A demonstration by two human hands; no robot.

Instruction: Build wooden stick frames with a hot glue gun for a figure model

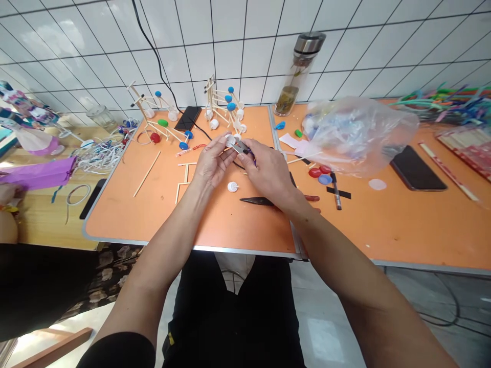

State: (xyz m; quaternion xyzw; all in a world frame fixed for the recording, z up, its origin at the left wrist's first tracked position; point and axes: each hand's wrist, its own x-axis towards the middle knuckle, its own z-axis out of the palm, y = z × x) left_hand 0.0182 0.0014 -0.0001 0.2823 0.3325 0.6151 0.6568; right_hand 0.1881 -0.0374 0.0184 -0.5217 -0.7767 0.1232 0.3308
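My left hand (pixel 211 164) pinches a small white plastic cap (pixel 230 139) above the middle of the orange table. My right hand (pixel 271 171) is closed around small metal pliers (pixel 239 146) with a purple handle, their jaws touching or right beside the cap. Fingers partly hide the contact. Below the hands, another white cap (pixel 232 187) with a short stub lies on the table. A dark pointed tool (pixel 256 201) extends under my right hand. Thin wooden sticks joined in a frame (pixel 186 174) lie left of my left wrist.
Two stick models, one left (pixel 151 115) and one centre (pixel 222 102), stand by the tiled wall with blue bottle caps. A tall glass bottle (pixel 292 82), plastic bag (pixel 356 135), phone (pixel 418 168) and marker (pixel 336 191) are rightward. Another person's dark clothing (pixel 42 286) shows left.
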